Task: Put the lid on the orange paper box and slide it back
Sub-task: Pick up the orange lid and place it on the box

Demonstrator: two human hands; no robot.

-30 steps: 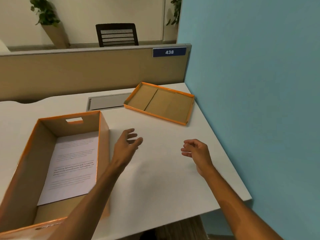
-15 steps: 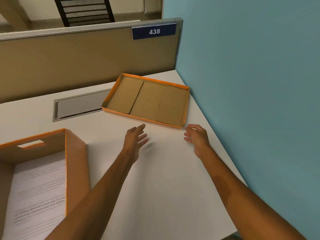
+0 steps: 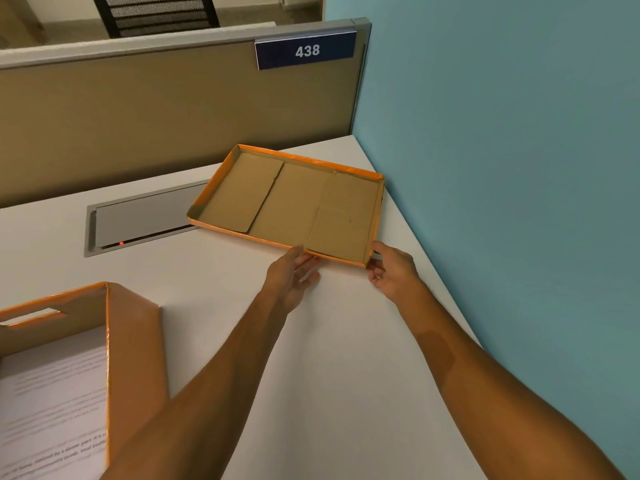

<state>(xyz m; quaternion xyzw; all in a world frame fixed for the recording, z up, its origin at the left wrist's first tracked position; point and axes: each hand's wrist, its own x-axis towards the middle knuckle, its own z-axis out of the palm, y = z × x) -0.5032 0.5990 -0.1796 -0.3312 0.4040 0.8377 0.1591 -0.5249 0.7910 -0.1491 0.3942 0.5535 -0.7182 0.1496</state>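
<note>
The orange lid [image 3: 294, 202] lies upside down at the far right of the white desk, its brown cardboard inside facing up. My left hand [image 3: 294, 275] reaches its near rim with fingers apart, thumb at the rim and fingertips just touching it. My right hand [image 3: 391, 268] curls around the lid's near right corner, thumb along the right wall. The lid still rests flat on the desk. The open orange paper box [image 3: 135, 341] stands at the near left, with a printed sheet [image 3: 52, 410] inside it.
A grey cable hatch [image 3: 145, 223] is set into the desk [image 3: 329, 358] left of the lid. A tan partition [image 3: 156, 116] with a "438" sign [image 3: 306, 50] closes the back. A blue wall [image 3: 502, 168] runs along the desk's right edge.
Both hands have moved forward from mid-desk to the lid's near edge. The right hand has closed on its corner. My view has shifted toward the lid, pushing the box to the lower left.
</note>
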